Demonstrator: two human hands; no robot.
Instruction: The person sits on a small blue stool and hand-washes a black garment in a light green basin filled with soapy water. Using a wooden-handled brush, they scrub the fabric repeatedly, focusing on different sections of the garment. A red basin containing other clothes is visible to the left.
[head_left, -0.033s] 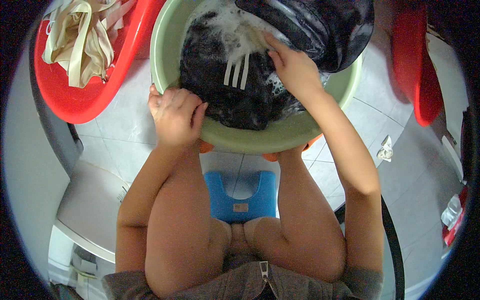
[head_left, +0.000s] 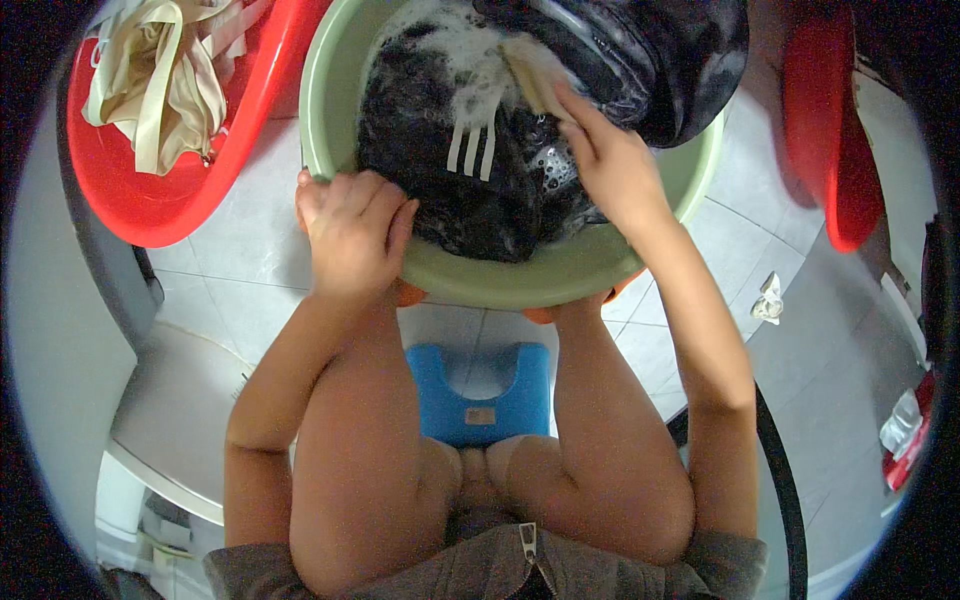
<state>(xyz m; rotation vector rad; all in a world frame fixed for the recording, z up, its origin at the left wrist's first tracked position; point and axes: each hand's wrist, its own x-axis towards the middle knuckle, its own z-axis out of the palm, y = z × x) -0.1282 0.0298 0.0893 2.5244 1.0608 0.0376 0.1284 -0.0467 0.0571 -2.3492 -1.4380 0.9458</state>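
A pale green basin (head_left: 520, 288) holds a soaked black fabric item (head_left: 420, 180), which looks like a bag, with three white stripes and foam on it. A shiny black part (head_left: 690, 70) of it bulges over the basin's right rim. My right hand (head_left: 620, 170) is closed on a beige scrubbing brush (head_left: 535, 80), its bristles in the suds on the fabric. My left hand (head_left: 355, 220) is closed over the basin's near left rim, its thumb beside the black fabric. The undersides of the left fingers are hidden.
At the far left stands a red basin (head_left: 160, 222) with cream fabric straps (head_left: 160, 110) in it. Another red basin (head_left: 840, 150) leans at the right. A blue plastic stool (head_left: 480, 425) is between my legs. Crumpled white paper (head_left: 768, 300) lies on the tiled floor.
My right hand with the brush has moved slightly right and toward me, drawing the brush over the fabric. My left hand stays on the rim.
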